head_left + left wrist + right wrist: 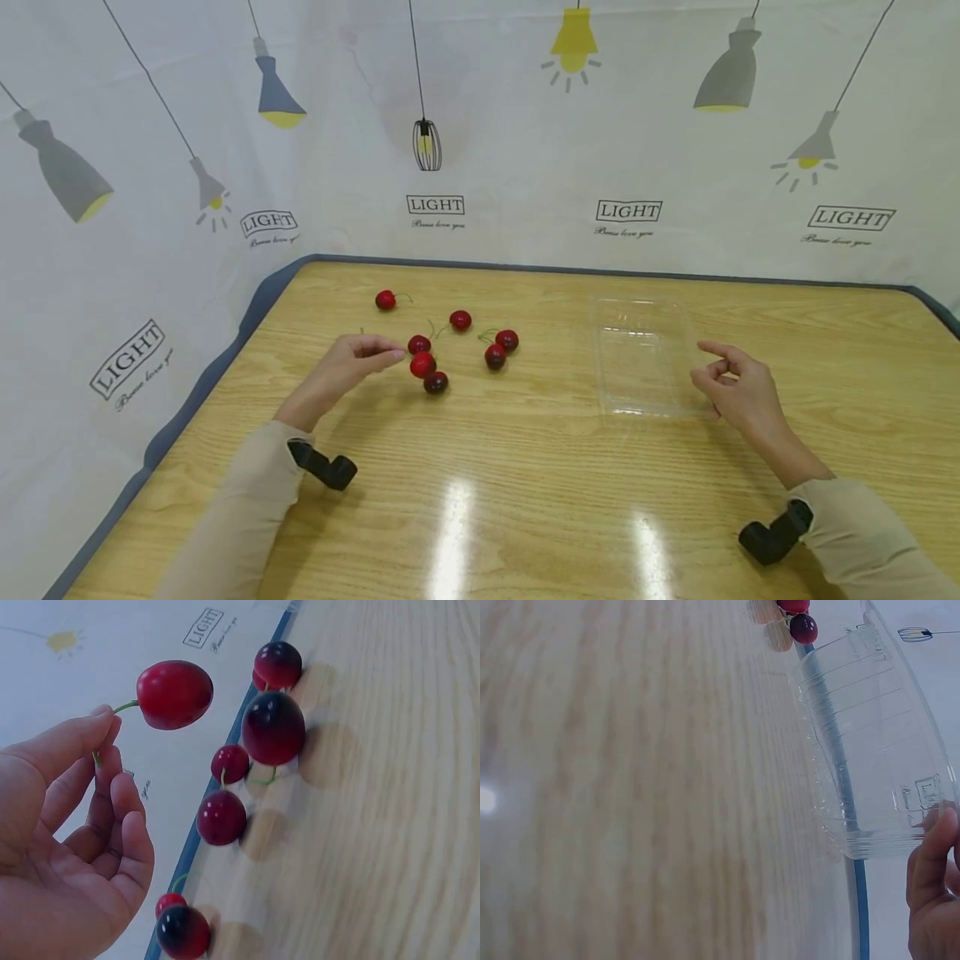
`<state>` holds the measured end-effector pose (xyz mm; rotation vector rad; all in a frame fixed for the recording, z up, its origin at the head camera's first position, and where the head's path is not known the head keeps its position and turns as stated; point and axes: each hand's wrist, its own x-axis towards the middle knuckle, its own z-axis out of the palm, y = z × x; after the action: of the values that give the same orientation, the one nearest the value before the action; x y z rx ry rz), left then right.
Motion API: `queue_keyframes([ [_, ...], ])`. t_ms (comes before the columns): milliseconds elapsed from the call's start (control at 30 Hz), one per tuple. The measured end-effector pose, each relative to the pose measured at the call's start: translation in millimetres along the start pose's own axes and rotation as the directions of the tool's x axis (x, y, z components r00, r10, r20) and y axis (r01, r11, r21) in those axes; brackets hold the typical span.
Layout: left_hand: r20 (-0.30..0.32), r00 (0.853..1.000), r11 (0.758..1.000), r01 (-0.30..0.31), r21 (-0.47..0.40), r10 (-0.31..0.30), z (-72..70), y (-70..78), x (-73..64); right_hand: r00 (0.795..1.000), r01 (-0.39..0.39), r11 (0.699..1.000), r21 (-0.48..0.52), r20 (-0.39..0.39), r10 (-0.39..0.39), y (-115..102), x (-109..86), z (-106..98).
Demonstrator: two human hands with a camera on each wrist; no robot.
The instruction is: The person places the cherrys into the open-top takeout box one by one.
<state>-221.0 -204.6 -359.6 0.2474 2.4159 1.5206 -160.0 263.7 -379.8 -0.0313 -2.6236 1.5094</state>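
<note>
My left hand [348, 360] pinches the thin green stem of a bright red cherry [175, 695] between thumb and forefinger. That cherry hangs in the air, beyond the fingertips. Just past it in the head view lie a darker cherry [419, 344] and a near-black one [436, 382]. On the right, a clear plastic box [604, 367] stands uncovered on the table. My right hand [738, 387] holds its right-hand rim, a finger showing through the plastic in the right wrist view. Part of that hand is cut off there.
More cherries lie on the wooden table [540, 492]: one at the far left [386, 300], one near the middle [461, 320], and a pair [495, 357] left of the box. A white cloth [517, 150] printed with lamps hangs behind the table.
</note>
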Motion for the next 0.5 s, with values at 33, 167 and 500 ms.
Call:
queue_keyframes([
  [33, 0.005, 1.0, 1.0, -0.006, -0.007, 0.006, 1.4, 2.0, 1.0, 1.0, 0.0, 1.0, 0.0, -0.001, 0.0, 0.2, 0.0, 0.0],
  [167, 0.009, 1.0, 1.0, -0.025, -0.012, 0.026, 6.5, 7.9, 5.6, 1.0, -0.003, 1.0, 0.002, -0.002, 0.003, 1.1, 0.4, 0.2],
  [500, -0.007, 0.999, 0.999, -0.052, 0.014, 0.052, 17.0, 24.8, 15.7, 1.0, -0.001, 1.0, 0.004, -0.005, 0.001, 0.8, 0.0, 0.4],
])
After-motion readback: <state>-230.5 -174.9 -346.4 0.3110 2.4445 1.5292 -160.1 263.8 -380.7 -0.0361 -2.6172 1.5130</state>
